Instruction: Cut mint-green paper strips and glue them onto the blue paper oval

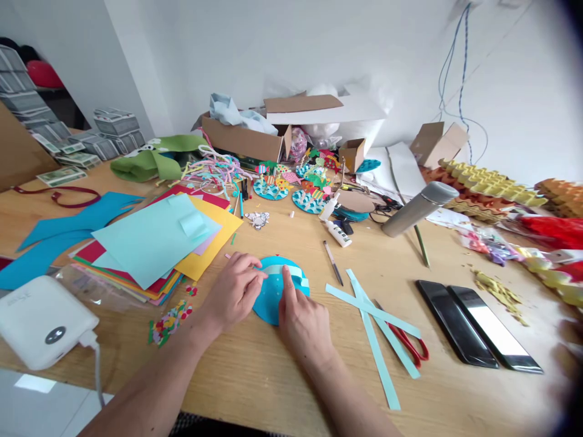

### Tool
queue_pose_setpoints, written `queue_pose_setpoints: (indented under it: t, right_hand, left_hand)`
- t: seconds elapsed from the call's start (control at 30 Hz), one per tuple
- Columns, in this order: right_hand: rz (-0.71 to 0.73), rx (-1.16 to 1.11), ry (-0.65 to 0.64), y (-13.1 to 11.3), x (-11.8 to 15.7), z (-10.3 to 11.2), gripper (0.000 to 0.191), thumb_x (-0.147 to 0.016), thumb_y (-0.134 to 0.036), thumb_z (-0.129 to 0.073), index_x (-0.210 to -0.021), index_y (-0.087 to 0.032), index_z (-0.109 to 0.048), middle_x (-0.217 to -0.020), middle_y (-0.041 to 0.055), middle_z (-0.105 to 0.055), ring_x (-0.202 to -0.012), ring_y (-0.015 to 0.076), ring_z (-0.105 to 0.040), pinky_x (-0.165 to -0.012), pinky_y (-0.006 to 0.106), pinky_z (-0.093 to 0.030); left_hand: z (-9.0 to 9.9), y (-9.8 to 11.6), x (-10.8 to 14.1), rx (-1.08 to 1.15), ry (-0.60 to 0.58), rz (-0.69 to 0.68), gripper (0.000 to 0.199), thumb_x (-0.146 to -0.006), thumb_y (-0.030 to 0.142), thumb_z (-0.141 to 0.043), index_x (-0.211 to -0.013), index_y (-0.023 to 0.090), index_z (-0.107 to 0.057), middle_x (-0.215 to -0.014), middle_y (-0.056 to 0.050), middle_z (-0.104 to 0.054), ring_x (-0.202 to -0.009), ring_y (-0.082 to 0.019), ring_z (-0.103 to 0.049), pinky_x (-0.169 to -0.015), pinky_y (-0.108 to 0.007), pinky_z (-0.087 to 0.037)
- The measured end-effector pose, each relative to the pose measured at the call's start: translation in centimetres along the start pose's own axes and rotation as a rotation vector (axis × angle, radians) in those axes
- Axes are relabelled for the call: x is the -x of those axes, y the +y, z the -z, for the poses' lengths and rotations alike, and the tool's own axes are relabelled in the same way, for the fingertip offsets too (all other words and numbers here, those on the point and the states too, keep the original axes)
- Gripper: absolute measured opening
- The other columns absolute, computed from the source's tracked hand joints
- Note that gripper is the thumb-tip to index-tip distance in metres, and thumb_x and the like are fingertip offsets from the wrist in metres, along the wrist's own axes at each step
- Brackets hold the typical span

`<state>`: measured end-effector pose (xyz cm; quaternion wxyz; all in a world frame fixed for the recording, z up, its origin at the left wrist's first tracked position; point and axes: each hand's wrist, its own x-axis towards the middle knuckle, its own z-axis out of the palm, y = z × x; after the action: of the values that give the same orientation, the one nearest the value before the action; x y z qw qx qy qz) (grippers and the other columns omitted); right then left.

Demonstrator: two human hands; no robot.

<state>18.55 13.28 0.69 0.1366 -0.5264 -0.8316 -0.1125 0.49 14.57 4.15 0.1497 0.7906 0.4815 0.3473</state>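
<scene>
A round blue disc (269, 311) lies flat on the table with a pale blue paper strip (295, 272) across its upper part. The strip's right end has folds standing up near the disc's edge. My left hand (232, 292) pinches at the strip's left end, over the disc's left rim. With its index finger stretched out, my right hand (306, 321) presses on the middle of the strip; its other fingers are curled and hold nothing. Right of the disc, several loose pale blue strips (376, 349) lie crossed, partly over red-handled scissors (410, 343).
Coloured paper sheets (155, 243) and small paper scraps (170, 321) lie left, near a white power bank (45, 321). A pen (333, 263), glue bottle (338, 233), grey flask (419, 209) and two phones (455, 325) are at right. Decorated discs (270, 189) and boxes (246, 141) stand behind.
</scene>
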Motion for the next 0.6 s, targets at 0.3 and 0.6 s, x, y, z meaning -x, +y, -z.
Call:
queue_pose_setpoints:
  t: [0.3, 0.6]
  right_hand:
    - [-0.011, -0.056, -0.016, -0.12, -0.10, 0.17, 0.056, -0.087, -0.013, -0.042, -0.142, -0.005, -0.034, -0.069, 0.0048, -0.068, -0.052, 0.0173, -0.064, -0.041, 0.027, -0.032]
    - [0.046, -0.080, 0.204, 0.06, 0.31, 0.10, 0.055, -0.091, -0.013, -0.037, -0.144, -0.005, -0.028, -0.061, 0.0007, -0.063, -0.047, 0.0134, -0.057, -0.042, 0.027, -0.028]
  left_hand:
    - [-0.65, 0.11, 0.27, -0.151, -0.063, -0.088, 0.035, -0.093, 0.027, -0.044, -0.121, 0.022, -0.064, -0.123, -0.012, -0.054, -0.114, -0.028, -0.045, -0.100, -0.052, -0.036]
    - [-0.50, 0.11, 0.30, -0.171, -0.068, -0.071, 0.037, -0.092, 0.026, -0.043, -0.123, 0.022, -0.062, -0.123, -0.012, -0.054, -0.115, -0.028, -0.045, -0.101, -0.052, -0.037]
